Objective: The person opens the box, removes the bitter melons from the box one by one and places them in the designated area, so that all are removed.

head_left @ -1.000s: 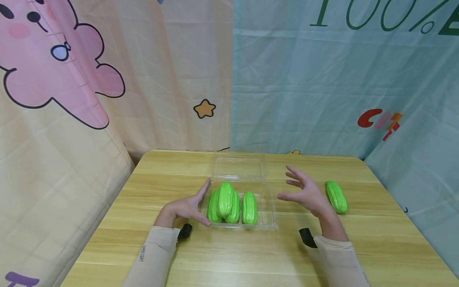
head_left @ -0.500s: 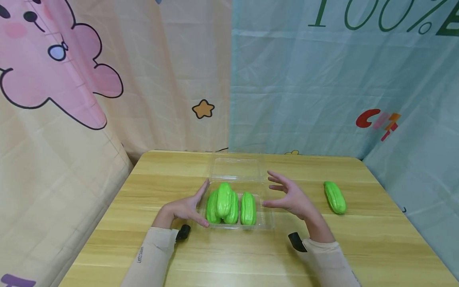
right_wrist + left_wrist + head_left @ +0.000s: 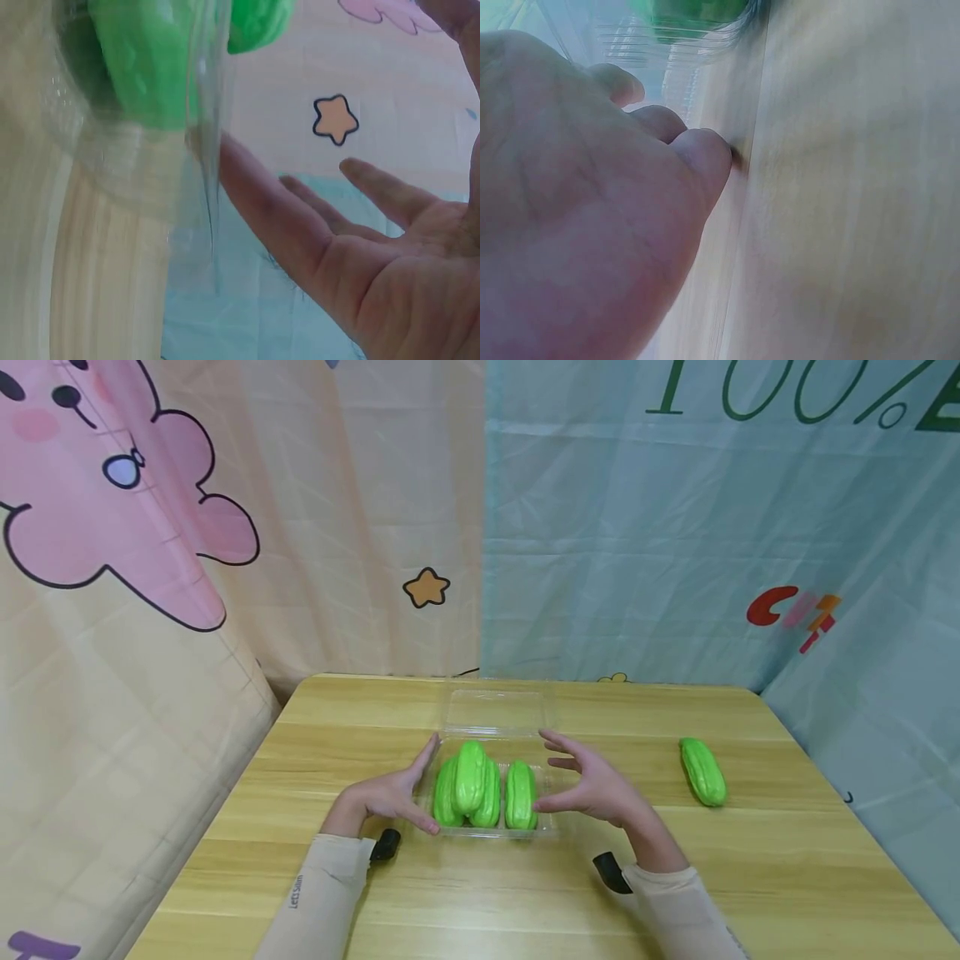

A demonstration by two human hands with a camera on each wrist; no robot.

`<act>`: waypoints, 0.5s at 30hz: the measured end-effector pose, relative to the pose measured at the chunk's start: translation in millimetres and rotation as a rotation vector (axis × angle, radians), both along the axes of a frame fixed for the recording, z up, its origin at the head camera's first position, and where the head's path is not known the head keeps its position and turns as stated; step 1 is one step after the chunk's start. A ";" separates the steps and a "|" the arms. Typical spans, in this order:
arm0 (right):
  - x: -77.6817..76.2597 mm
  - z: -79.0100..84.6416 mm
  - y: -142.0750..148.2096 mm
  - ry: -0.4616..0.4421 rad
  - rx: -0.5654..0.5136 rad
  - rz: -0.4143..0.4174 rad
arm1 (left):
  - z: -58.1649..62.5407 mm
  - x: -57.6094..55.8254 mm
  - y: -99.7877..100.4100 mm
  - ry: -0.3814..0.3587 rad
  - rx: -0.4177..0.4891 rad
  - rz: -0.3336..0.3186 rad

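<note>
A clear plastic clamshell box [image 3: 489, 832] stands with its lid [image 3: 495, 710] folded back. In its left part, three green ridged gourds [image 3: 470, 777] are heaped, one on top; a single gourd [image 3: 521, 795] lies in the right part. My left hand [image 3: 386, 793] is spread along the box's left side, thumb at the front left corner. In the left wrist view, the left fingers [image 3: 709, 161] are low, close to the tabletop. My right hand [image 3: 600, 789] is spread over the box's right side. Its thumb [image 3: 262, 191] reaches the clear rim in the right wrist view; firm contact is unclear.
Another green gourd [image 3: 703, 772] lies on the wooden table [image 3: 360, 693] to the right of my right hand. Printed curtains [image 3: 637, 527] hang behind the table and at both sides. A black wrist camera [image 3: 612, 872] sits at each wrist.
My right hand has moved left and slightly nearer, from beside the box to over its right side. The left hand and the gourds have stayed in place.
</note>
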State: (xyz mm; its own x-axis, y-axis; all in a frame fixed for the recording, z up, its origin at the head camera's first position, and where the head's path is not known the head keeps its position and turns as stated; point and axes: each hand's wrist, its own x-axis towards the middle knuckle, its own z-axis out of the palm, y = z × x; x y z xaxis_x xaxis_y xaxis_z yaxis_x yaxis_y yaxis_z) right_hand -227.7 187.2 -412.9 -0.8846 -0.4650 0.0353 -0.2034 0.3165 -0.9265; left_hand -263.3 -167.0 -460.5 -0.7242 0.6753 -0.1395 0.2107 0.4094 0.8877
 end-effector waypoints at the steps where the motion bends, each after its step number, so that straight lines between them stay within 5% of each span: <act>1: 1.0 -0.2 -3.0 0.001 0.005 -0.002 | 0.1 0.0 0.1 -0.001 0.000 -0.001; 15: 7.1 -13.5 -35.1 -0.002 0.084 -0.084 | -0.8 -0.2 0.0 -0.005 0.000 0.005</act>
